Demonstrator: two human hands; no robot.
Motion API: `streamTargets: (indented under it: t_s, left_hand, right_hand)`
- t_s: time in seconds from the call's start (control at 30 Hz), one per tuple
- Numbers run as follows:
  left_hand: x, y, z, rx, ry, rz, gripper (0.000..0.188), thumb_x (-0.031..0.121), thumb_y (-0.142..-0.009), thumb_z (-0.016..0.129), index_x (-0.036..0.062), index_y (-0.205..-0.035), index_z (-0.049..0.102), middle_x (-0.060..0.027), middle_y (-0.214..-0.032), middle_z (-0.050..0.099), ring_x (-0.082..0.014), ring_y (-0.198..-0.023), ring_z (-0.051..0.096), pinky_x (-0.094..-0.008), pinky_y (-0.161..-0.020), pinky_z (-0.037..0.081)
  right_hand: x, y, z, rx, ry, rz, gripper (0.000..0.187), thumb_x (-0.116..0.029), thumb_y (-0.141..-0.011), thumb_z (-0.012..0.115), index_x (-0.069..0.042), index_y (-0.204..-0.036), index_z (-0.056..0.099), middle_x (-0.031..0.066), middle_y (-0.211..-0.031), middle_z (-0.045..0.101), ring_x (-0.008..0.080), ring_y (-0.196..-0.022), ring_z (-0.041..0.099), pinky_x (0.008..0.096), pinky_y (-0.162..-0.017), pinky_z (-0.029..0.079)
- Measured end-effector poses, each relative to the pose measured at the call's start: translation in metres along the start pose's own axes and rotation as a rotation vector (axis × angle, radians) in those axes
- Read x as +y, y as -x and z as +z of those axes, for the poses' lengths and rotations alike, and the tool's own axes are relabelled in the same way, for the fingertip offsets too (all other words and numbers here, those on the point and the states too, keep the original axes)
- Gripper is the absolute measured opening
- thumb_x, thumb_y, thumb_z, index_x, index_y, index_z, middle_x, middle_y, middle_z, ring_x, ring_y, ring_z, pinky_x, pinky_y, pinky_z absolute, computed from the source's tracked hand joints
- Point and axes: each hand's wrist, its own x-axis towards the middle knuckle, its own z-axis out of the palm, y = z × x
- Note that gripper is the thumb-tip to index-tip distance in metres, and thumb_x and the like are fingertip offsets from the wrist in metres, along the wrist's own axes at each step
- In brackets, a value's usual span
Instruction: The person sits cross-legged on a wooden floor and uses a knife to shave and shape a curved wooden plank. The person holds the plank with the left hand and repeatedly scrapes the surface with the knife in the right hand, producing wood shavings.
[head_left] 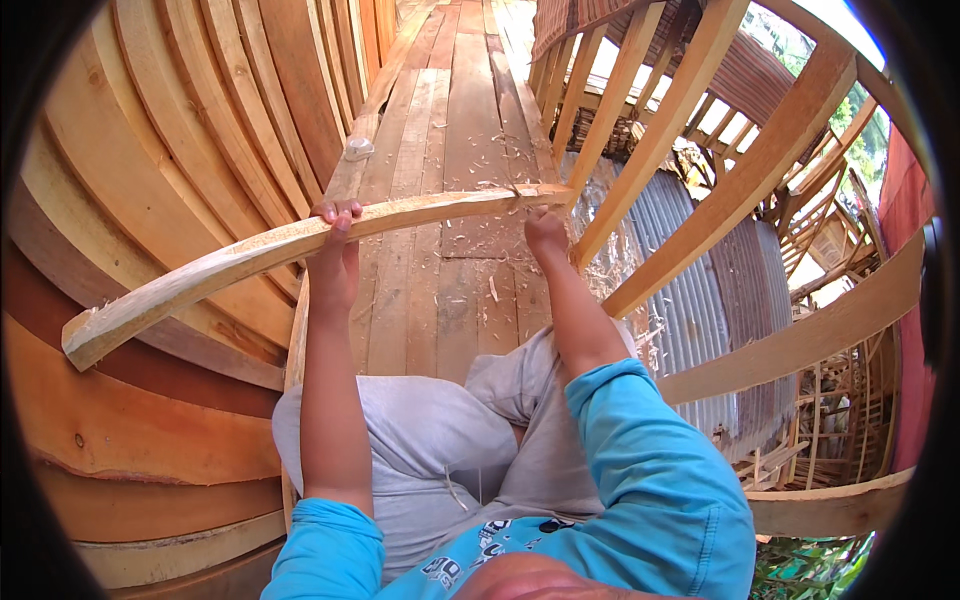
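Both hands are working one long curved wooden strip [300, 240] held across the plank deck [440, 300], the left hand [335, 255] wrapping its middle, the right hand [545, 235] closing its grip at the rough far end, where shavings [495, 290] suggest trimming partly done.

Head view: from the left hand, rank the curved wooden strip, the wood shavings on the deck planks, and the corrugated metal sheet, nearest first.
1. Curved wooden strip: gripped in the left hand.
2. Wood shavings: on the deck planks, to the right past the strip.
3. Corrugated metal sheet: far right, beyond the curved ribs, below deck level.
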Motion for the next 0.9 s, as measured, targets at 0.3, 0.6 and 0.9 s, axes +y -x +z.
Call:
streamTargets:
  t_s: [0.3, 0.6, 0.9]
  left_hand:
    - [0.011, 0.001, -0.021, -0.031, 0.02, 0.064, 0.024, 0.011, -0.087, 0.07, 0.0153, -0.087, 0.046, 0.0001, -0.088, 0.049, -0.0147, -0.097, 0.052, -0.0409, -0.107, 0.038]
    - [0.002, -0.003, -0.009, -0.022, 0.046, 0.049, 0.021, 0.009, -0.087, 0.07, 0.0147, -0.087, 0.049, 0.0007, -0.086, 0.052, -0.0144, -0.095, 0.055, -0.0448, -0.109, 0.037]
    - [0.008, 0.002, 0.001, 0.007, 0.02, 0.019, 0.023, 0.01, -0.087, 0.07, 0.0159, -0.086, 0.048, 0.0009, -0.085, 0.051, -0.0135, -0.093, 0.054, -0.0444, -0.109, 0.038]
  right_hand:
    - [-0.105, 0.104, -0.005, -0.172, -0.022, -0.296, 0.064, -0.038, -0.099, 0.027, 0.009, -0.079, 0.066, 0.0351, -0.086, 0.063, 0.0523, -0.092, 0.06, 0.054, -0.088, 0.046]
    - [-0.057, 0.055, 0.007, 0.037, -0.087, -0.2, 0.064, -0.036, -0.099, 0.027, 0.009, -0.075, 0.065, 0.0355, -0.078, 0.062, 0.0527, -0.086, 0.061, 0.0542, -0.087, 0.046]
    - [-0.019, 0.009, -0.017, -0.079, 0.074, -0.305, 0.065, -0.039, -0.098, 0.025, 0.01, -0.08, 0.064, 0.0357, -0.086, 0.063, 0.0521, -0.089, 0.061, 0.0535, -0.088, 0.045]
